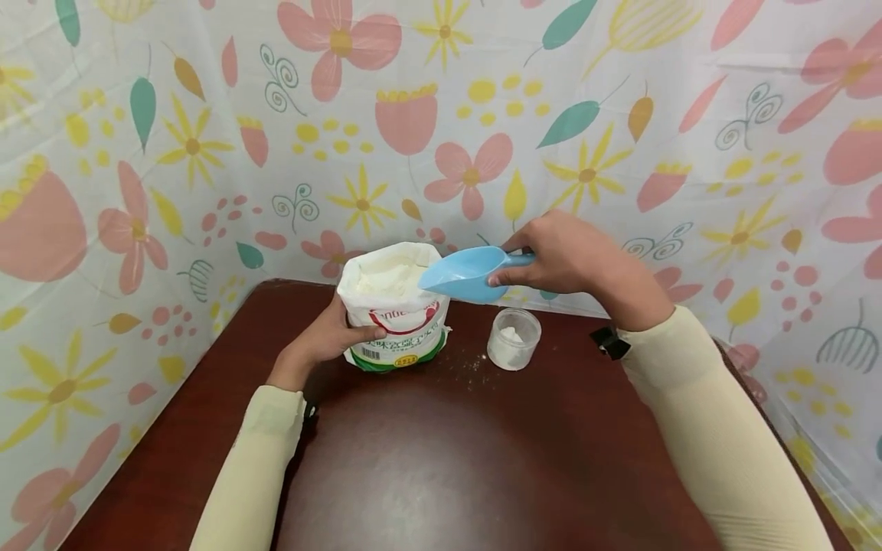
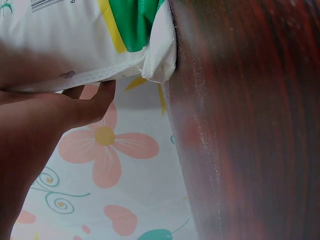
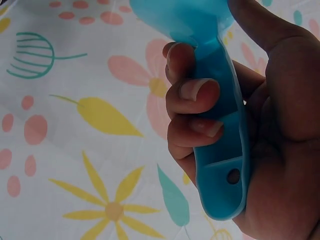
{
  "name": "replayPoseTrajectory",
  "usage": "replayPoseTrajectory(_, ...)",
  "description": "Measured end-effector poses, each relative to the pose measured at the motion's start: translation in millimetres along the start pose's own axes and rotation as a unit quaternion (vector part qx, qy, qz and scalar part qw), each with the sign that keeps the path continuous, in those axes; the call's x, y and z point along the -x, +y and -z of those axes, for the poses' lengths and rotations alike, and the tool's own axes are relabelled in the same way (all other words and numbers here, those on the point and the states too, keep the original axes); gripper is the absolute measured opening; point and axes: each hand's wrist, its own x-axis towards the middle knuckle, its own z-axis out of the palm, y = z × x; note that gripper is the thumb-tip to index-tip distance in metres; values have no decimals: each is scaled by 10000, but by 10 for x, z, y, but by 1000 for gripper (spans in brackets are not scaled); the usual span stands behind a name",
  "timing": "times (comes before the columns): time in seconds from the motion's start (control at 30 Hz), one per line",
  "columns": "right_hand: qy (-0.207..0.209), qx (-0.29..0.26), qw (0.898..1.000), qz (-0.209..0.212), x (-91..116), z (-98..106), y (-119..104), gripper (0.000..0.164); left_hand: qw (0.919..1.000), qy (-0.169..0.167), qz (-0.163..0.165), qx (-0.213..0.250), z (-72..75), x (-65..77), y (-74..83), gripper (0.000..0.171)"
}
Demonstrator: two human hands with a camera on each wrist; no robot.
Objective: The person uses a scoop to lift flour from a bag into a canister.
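Note:
A white bag of flour (image 1: 358, 306) with a green base band stands on the table, its top rolled wide and pale powder (image 1: 393, 277) showing inside. My left hand (image 1: 329, 330) holds the bag's left side, thumb across the front; in the left wrist view its fingers (image 2: 104, 100) reach round the side. My right hand (image 1: 561, 256) grips a light blue scoop (image 1: 465, 275) by its handle (image 3: 220, 130), fingers wrapped round it. The scoop tilts with its tip at the bag's right rim. Below the scoop, a clear plastic tub (image 1: 513, 353) holds some white powder.
Spilled white powder (image 1: 474, 366) dots the dark reddish-brown table (image 1: 441, 459) between bag and tub. A floral sheet (image 1: 475, 92) hangs close behind the table's back edge and along its left side. Black clips sit near both cuffs.

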Motion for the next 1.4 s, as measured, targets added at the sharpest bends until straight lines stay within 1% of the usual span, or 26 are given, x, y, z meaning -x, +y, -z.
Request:
replayPoseTrajectory(0.1,-9,29,10000,-11,-40,-36,-48,38,10000,20,36,-24,0,17,-6,112)
replayPoseTrajectory(0.2,50,111,9999,48,-82,-58,-89,46,10000,39,57,25,1,17,7,114)
replayPoseTrajectory(0.27,52,151,9999,58,-108,-69,-118,49,9999,72,79,23,7,5,-22,115)
replayPoseTrajectory(0.43,11,179,9998,-7,-167,-110,-192,40,9997,129,130,-140,32,-23,-169,118)
replayPoseTrajectory(0.57,66,249,9997,13,-204,-167,-249,48,9996,87,152,-204,49,-5,-224,115)
replayPoseTrajectory(0.67,140,318,9994,-20,-217,-190,-281,53,9996,68,157,-219,51,-1,-223,114)
replayPoseTrajectory(0.87,210,545,9982,-158,-216,-196,-340,56,9997,77,68,-213,50,-36,-228,116)
replayPoseTrajectory(1.13,44,828,9953,-501,-230,-243,-430,59,9996,84,55,-248,44,-27,-230,116)
replayPoseTrajectory(1.3,131,894,9948,-476,-239,-285,-468,62,9995,64,61,-297,42,-22,-214,115)
replayPoseTrajectory(1.4,206,916,9946,-441,-243,-308,-490,62,9995,63,102,-296,39,-18,-204,115)
